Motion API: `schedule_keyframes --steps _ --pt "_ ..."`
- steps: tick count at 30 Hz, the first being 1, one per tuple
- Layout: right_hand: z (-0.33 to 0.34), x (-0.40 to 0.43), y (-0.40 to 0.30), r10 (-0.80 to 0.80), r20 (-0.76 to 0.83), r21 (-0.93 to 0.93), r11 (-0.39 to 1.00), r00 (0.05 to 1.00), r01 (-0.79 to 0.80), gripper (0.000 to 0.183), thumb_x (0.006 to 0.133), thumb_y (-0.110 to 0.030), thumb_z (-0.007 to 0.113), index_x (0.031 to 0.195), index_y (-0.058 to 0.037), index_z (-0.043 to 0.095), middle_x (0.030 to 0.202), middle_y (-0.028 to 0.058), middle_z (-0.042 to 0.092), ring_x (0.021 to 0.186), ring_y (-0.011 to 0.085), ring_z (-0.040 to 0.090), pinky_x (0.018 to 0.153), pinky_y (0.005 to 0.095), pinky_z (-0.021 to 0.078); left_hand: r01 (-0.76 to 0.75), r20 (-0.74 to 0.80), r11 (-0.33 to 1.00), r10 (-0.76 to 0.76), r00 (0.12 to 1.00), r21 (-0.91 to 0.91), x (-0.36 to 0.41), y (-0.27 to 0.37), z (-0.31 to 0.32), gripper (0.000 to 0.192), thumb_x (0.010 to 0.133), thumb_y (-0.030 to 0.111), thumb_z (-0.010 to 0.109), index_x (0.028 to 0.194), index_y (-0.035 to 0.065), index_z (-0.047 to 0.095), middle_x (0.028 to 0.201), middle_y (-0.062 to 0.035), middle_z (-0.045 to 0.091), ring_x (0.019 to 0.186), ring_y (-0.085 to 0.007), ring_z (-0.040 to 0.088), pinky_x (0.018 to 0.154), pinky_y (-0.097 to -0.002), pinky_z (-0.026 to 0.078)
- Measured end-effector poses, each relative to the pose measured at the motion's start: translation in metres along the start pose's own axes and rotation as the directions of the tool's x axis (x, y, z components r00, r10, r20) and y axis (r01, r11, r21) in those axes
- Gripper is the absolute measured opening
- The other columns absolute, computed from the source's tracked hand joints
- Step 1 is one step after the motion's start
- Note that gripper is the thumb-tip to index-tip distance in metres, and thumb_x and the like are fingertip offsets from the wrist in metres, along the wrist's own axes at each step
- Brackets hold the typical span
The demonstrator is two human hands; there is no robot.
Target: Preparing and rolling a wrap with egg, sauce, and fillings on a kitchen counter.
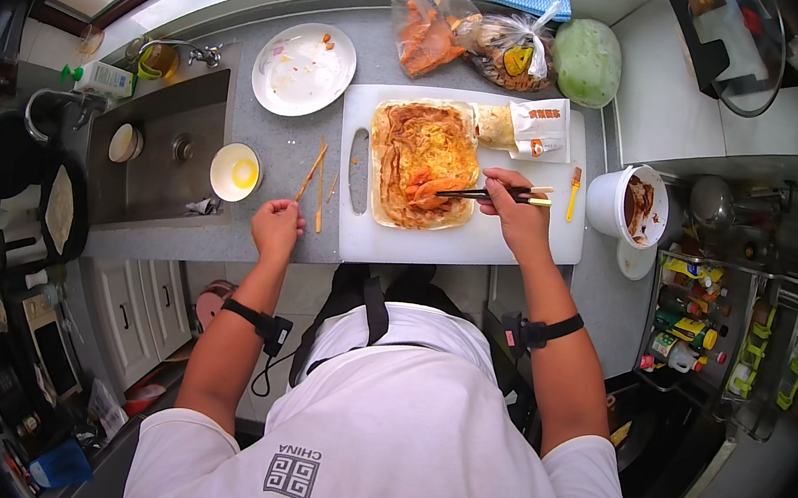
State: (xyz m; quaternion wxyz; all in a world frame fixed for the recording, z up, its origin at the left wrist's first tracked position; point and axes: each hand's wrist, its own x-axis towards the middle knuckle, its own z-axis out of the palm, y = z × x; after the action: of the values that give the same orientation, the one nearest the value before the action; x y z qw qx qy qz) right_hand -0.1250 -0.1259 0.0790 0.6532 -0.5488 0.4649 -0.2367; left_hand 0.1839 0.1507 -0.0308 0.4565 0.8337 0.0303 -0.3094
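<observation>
On a white cutting board point(532, 242) lies a square flatbread point(419, 133) coated with reddish-brown sauce and egg. My right hand point(517, 214) holds black chopsticks point(475, 193) with pale ends, whose tips touch an orange-red piece of food point(429, 187) on the flatbread. My left hand point(276, 229) pinches the lower end of a thin wooden skewer point(312, 171) over the grey counter. Another skewer point(320, 199) lies just right of it. Behind the flatbread's right corner is a rolled wrap point(494, 125) partly in a paper sleeve point(543, 129). A yellow-handled brush point(572, 199) rests at the board's right.
A bowl with raw egg point(236, 172) stands by the sink point(152, 210). A white plate point(304, 70) with scraps is at the back left. Bagged food point(431, 35) and a green melon point(587, 62) are behind the board; a sauce tub point(607, 203) is right of it.
</observation>
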Motion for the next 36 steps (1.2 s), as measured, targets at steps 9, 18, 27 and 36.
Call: schedule_keyframes --steps 9,18,27,36 --pt "0.000 0.005 -0.011 0.075 -0.018 -0.060 0.995 0.997 -0.075 0.024 0.105 -0.012 0.071 0.127 -0.0029 0.078 0.108 0.0069 0.076 0.084 0.0150 0.077 0.070 0.0258 0.0660 -0.358 -0.047 0.853 0.404 0.914 0.379 -0.018 -0.016 0.005 0.027 0.091 0.018 0.083 0.109 0.0028 0.069 0.079 -0.0082 0.074 0.068 -0.0174 0.071 0.067 -0.0362 0.056" --pt "-0.003 0.005 -0.005 0.011 0.014 -0.049 0.999 1.000 -0.010 0.023 0.106 -0.011 0.069 0.126 -0.0008 0.076 0.103 0.0082 0.074 0.083 0.0158 0.077 0.070 0.0271 0.0673 -0.507 0.304 0.822 0.429 0.851 0.259 -0.058 0.022 0.044 0.018 0.091 0.021 0.082 0.099 0.0051 0.079 0.082 -0.0061 0.075 0.071 -0.0189 0.069 0.069 -0.0349 0.056" --pt "0.019 -0.009 -0.015 0.111 0.091 0.146 0.981 0.990 -0.124 0.027 0.107 -0.015 0.071 0.129 0.0006 0.073 0.106 0.0102 0.075 0.088 0.0189 0.078 0.072 0.0297 0.0687 -0.538 0.383 0.802 0.426 0.820 0.261 -0.065 0.047 0.053 0.018 0.094 0.018 0.080 0.104 0.0041 0.080 0.080 -0.0040 0.073 0.074 -0.0134 0.067 0.073 -0.0303 0.056" --pt "0.043 -0.006 0.006 0.117 0.075 0.060 0.991 0.990 -0.121 0.023 0.106 -0.011 0.070 0.126 -0.0022 0.078 0.108 0.0080 0.076 0.088 0.0153 0.077 0.073 0.0279 0.0677 -0.678 0.614 0.640 0.384 0.690 0.362 -0.053 0.067 0.048 0.036 0.094 0.023 0.079 0.126 0.0073 0.080 0.105 -0.0133 0.077 0.087 -0.0285 0.073 0.084 -0.0410 0.059"
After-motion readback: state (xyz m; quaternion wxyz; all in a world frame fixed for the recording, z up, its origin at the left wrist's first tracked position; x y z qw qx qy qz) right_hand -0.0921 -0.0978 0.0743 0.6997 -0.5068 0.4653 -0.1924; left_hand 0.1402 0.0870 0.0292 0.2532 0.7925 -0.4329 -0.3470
